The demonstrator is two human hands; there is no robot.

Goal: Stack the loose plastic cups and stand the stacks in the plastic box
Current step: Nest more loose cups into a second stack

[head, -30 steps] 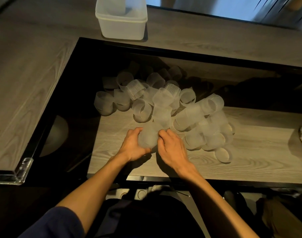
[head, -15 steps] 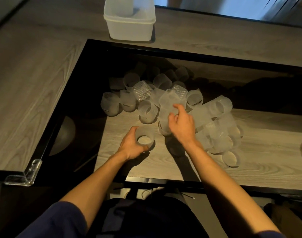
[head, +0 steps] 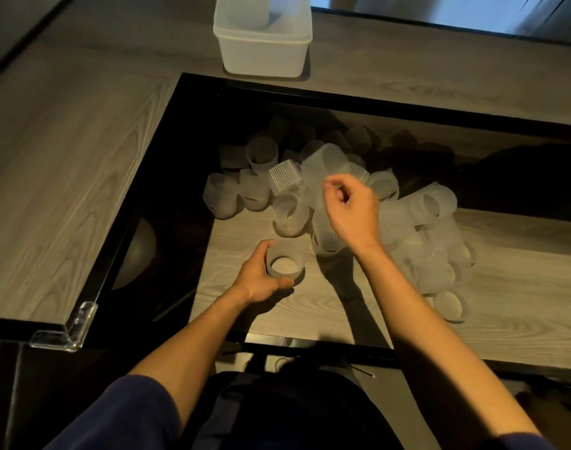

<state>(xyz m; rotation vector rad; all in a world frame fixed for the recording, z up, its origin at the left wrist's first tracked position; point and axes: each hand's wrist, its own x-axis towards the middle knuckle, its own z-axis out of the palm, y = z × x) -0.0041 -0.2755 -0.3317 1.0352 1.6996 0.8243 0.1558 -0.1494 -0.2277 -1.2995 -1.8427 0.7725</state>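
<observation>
Since 0.5 s ago the right hand has lifted off the cup pile, its grip pinching 1 blurred cup, probably to nest it in the upright cup that the left hand holds in a curled grip on the tabletop. The plastic box stands well beyond, 1 stack inside. No writing is legible.

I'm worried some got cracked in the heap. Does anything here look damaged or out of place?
No damage shows. The loose cups lie in a jumbled heap on the table, many on their sides, awaiting stacking. The stack in the box stands upright.
</observation>
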